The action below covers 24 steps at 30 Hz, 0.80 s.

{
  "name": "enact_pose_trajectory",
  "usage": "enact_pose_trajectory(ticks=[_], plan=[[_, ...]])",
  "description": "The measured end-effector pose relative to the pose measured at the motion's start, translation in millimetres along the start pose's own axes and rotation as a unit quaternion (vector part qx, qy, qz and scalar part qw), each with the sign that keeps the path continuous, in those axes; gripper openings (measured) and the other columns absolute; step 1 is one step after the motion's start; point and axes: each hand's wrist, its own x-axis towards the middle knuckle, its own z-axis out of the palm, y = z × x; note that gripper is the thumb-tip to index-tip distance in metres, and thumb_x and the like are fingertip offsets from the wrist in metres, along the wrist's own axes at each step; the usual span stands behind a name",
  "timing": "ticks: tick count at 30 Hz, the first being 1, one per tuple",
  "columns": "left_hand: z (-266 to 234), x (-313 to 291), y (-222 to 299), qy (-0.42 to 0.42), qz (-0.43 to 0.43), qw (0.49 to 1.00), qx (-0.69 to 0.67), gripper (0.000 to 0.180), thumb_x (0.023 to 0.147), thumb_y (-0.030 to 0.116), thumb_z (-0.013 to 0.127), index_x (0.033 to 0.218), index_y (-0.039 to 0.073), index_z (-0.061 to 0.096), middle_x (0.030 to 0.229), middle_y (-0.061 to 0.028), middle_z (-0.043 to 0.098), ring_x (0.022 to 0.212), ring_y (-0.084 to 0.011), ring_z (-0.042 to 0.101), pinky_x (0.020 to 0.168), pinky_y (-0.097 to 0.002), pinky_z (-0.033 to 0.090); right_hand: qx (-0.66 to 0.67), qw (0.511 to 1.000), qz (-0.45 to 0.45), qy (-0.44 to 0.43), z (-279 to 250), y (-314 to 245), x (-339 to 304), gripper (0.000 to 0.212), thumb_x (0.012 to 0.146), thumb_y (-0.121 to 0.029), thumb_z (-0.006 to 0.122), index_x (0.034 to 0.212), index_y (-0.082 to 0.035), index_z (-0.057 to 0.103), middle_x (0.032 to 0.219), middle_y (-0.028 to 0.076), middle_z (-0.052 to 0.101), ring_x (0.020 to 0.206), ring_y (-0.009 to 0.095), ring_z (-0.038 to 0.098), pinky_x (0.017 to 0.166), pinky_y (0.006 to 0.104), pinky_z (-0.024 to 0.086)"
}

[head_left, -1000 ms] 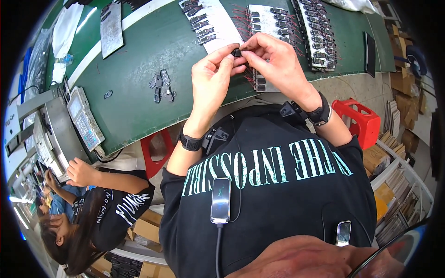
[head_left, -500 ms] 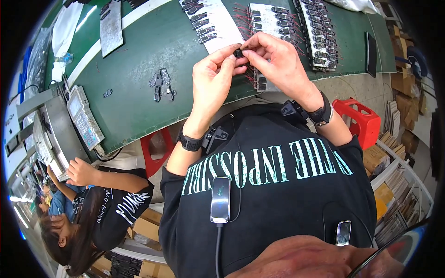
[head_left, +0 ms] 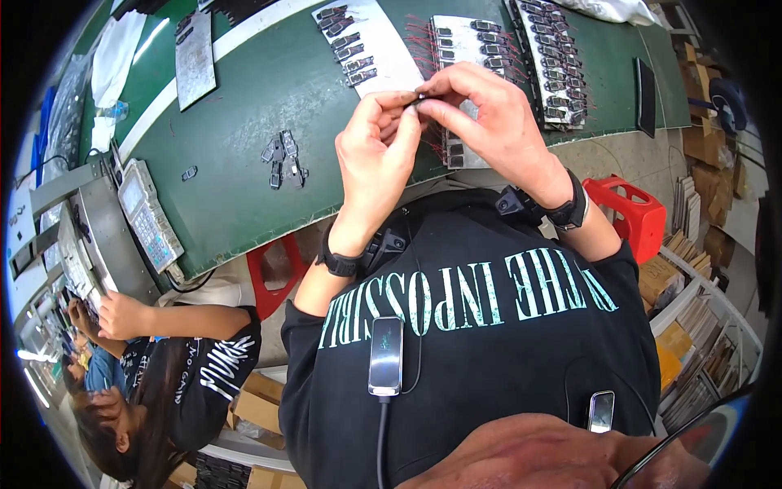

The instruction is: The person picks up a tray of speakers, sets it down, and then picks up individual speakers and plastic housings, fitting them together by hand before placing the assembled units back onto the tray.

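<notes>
My left hand (head_left: 376, 159) and my right hand (head_left: 493, 114) meet above the green table's near side. Pinched between the fingertips of both is a small black part (head_left: 419, 101), mostly covered by the fingers; its exact kind cannot be made out. Just beyond the hands lies a white board (head_left: 391, 41) with a row of small black modules along its left side. A second board (head_left: 464, 31), bearing modules with thin red wires, is partly hidden behind my right hand. Left of my hands rests a loose cluster of black modules (head_left: 283, 159), and farther left a single module (head_left: 189, 173).
At right stand a third board (head_left: 550, 61) full of modules and a dark flat slab (head_left: 644, 96). A metal plate (head_left: 195, 65) lies far left, near a keypad device (head_left: 149, 216). A co-worker's hand (head_left: 122, 316) is at lower left; a red stool (head_left: 627, 216) stands right.
My fingers have closed further around the black part, which shows less now. Both hands have turned slightly and sit a little lower in view. The co-worker's hand has moved down and left.
</notes>
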Motion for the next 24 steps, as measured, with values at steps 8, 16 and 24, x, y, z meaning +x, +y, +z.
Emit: enact_pose_trajectory(ticks=[8, 16, 24], plan=[[2.6, -3.1, -2.4, -0.005, 0.036, 0.994, 0.105, 0.022, 0.094, 0.001, 0.063, 0.115, -0.005, 0.06, 0.105, -0.0131, 0.072, 0.098, -0.0196, 0.071, 0.086, -0.0294, 0.057, -0.099, 0.992, -0.062, -0.038, -10.1, 4.9, 10.9, 0.016, 0.088, -0.011, 0.07, 0.101, -0.002, 0.067, 0.085, 0.013, 0.067, 0.077, 0.024, 0.067, 0.069, 0.0336, 0.053], [-6.5, -3.1, 11.6, 0.015, 0.103, 0.988, 0.112, 0.03, 0.095, 0.004, 0.062, 0.124, -0.003, 0.06, 0.116, -0.015, 0.069, 0.109, -0.0224, 0.068, 0.089, -0.0325, 0.056, -0.131, 0.99, 0.024, -0.037, -54.5, 52.2, 84.0, 0.01, 0.088, -0.01, 0.061, 0.093, -0.002, 0.065, 0.086, 0.017, 0.061, 0.087, 0.037, 0.061, 0.078, 0.0449, 0.049], [-28.2, -11.2, 2.7, 0.043, 0.067, 0.989, 0.125, 0.026, 0.096, 0.006, 0.062, 0.12, -0.003, 0.065, 0.118, -0.0146, 0.069, 0.108, -0.02, 0.067, 0.088, -0.0314, 0.055, -0.29, 0.947, -0.136, 0.023, -41.2, 74.4, 78.2, 0.013, 0.089, -0.015, 0.067, 0.095, -0.005, 0.072, 0.089, 0.009, 0.068, 0.089, 0.029, 0.062, 0.079, 0.0396, 0.049]])
